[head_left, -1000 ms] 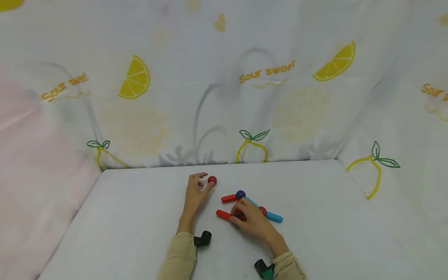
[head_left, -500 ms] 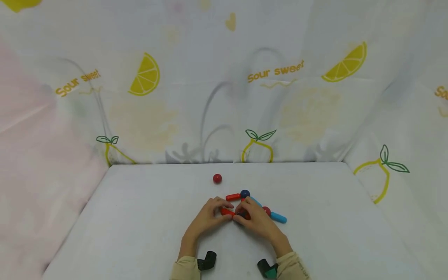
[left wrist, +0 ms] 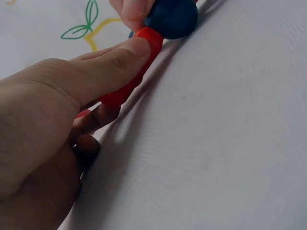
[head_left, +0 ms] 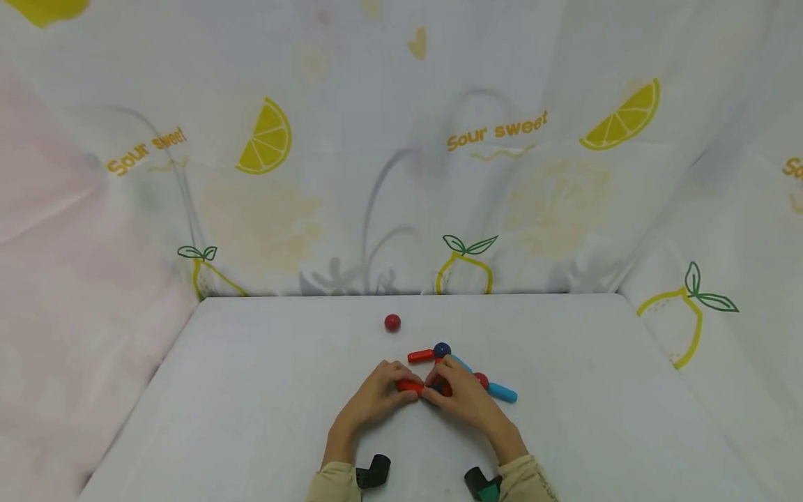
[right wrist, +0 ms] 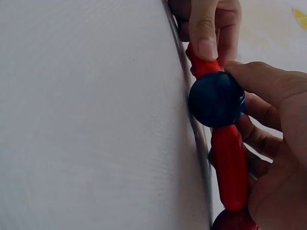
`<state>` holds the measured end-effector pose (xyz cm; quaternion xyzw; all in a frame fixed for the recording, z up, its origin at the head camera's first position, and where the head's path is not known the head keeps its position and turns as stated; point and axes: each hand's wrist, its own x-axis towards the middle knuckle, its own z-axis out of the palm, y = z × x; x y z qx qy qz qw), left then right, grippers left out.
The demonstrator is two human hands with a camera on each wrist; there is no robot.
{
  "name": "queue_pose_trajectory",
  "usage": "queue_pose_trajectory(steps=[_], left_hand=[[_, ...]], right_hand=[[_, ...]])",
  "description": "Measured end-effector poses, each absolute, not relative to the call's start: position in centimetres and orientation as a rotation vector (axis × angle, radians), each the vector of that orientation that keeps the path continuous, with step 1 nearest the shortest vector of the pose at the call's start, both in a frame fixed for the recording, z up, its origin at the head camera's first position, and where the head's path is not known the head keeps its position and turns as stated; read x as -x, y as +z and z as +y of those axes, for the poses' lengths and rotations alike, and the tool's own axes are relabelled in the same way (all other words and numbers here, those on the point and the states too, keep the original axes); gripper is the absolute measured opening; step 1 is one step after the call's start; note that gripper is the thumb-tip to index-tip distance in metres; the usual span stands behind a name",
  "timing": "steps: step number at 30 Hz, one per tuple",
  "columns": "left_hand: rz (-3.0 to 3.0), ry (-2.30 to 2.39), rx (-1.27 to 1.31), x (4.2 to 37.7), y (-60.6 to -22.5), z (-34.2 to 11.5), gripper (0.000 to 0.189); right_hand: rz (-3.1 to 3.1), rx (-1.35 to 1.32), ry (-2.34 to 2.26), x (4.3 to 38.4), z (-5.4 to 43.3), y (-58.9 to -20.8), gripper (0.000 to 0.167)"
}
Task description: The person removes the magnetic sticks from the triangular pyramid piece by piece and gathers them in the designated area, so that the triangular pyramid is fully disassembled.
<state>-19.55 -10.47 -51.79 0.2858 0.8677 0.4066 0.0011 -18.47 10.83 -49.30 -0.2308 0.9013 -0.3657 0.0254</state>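
Observation:
In the left wrist view a red rod (left wrist: 125, 92) is pinched between thumb and fingers of my left hand (head_left: 376, 394). Its far end meets a dark blue ball (right wrist: 217, 99), which my right hand (head_left: 467, 396) holds with thumb and fingers. A second red rod (right wrist: 231, 167) joins that ball to a red ball (right wrist: 235, 221) in the right wrist view. Behind my right hand, a light blue rod (head_left: 503, 392) extends to the right. Another dark blue ball (head_left: 442, 350) touches a red rod (head_left: 420, 356) farther back. My right hand partly hides the linked pieces.
A lone red ball (head_left: 392, 322) lies toward the back of the white table (head_left: 263, 390). Behind the table hangs a lemon-print cloth (head_left: 351, 174). Black wrist devices, such as the one on the left (head_left: 374, 472), sit at both cuffs.
My left hand has moved from beside the lone red ball toward me and now pinches the red rod. That ball stays at the back. The right hand keeps nearly the same place.

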Motion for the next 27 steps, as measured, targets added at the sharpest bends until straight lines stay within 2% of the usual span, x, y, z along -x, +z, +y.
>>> queue_pose_trajectory(steps=[7,18,27], left_hand=[[2.713,1.247,-0.927,19.5,-51.8,-11.0,0.017],[3.079,1.319,-0.487,20.1,-52.5,-12.1,0.023],[3.206,1.365,-0.404,20.6,-52.8,-12.3,0.024]], right_hand=[[2.764,0.724,-1.125,18.6,10.9,-49.3,0.01],[2.752,0.678,-1.12,18.4,11.2,-49.4,0.011],[2.732,0.672,-1.109,18.3,11.3,-48.8,0.01]])
